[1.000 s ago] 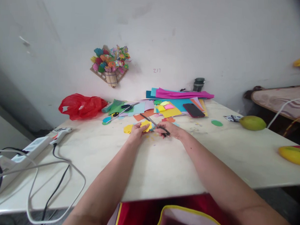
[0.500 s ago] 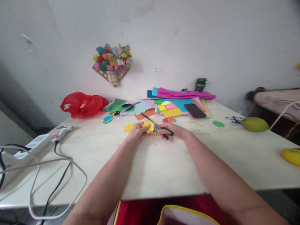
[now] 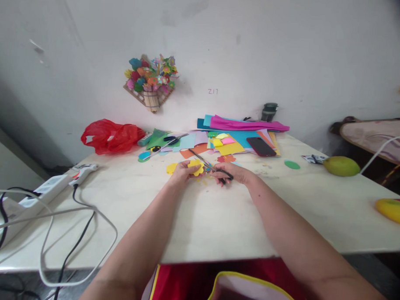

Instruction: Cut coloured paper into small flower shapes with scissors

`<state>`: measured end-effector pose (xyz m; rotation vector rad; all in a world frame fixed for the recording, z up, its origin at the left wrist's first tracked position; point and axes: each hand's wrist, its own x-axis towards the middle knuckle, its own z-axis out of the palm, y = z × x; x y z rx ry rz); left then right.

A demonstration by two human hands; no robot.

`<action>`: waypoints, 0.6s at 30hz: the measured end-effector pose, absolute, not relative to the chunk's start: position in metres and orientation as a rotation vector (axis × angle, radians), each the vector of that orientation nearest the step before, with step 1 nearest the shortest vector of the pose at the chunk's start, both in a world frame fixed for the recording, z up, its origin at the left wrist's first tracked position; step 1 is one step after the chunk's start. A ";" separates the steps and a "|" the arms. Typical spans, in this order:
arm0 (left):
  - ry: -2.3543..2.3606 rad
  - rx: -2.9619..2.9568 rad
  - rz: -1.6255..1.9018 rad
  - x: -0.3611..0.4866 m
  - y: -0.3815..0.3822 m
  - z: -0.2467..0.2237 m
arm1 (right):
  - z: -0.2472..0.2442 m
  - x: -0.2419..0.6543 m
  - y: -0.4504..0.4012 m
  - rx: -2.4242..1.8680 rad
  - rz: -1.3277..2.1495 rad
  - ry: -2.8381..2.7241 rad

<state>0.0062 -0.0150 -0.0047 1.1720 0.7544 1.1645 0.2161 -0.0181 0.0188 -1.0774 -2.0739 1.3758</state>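
Note:
Between the thumb and fingers of my left hand (image 3: 182,173) is a yellow paper flower (image 3: 196,167) with a scalloped edge. My right hand (image 3: 230,174) is closed round the dark handles of a pair of scissors (image 3: 202,159), whose blades point up and left beside the flower. Another yellow paper piece (image 3: 172,168) lies just left of my left hand. Small yellow scraps (image 3: 204,182) are scattered under the hands. Behind the scissors lie red and orange paper flowers (image 3: 226,159).
Coloured paper sheets (image 3: 187,142), a second pair of scissors (image 3: 170,139) and a phone (image 3: 261,146) lie toward the wall. A red plastic bag (image 3: 110,136) is at the back left. Cables and a power strip (image 3: 51,188) take up the left side; a mango (image 3: 341,166) is at right.
The yellow flower has turned slightly and shifted a little left of the scissor blades. Both hands remain in nearly the same place, and the camera view has shifted slightly.

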 end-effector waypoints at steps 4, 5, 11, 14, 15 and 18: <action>0.769 1.135 1.207 0.007 -0.014 -0.006 | 0.020 0.215 -0.020 -1.085 1.358 -2.048; 0.772 1.126 1.214 0.008 -0.014 -0.006 | 0.020 0.214 -0.019 -1.080 1.352 -2.048; 0.776 1.099 1.237 0.008 -0.013 -0.008 | 0.014 0.213 -0.014 -1.102 1.358 -2.046; 0.756 1.099 1.231 0.007 -0.011 -0.010 | 0.012 0.213 -0.014 -1.110 1.339 -2.038; 0.750 1.099 1.228 0.007 -0.011 -0.011 | 0.012 0.213 -0.014 -1.113 1.333 -2.034; 0.742 1.093 1.220 0.007 -0.010 -0.012 | 0.010 0.212 -0.013 -1.100 1.340 -2.021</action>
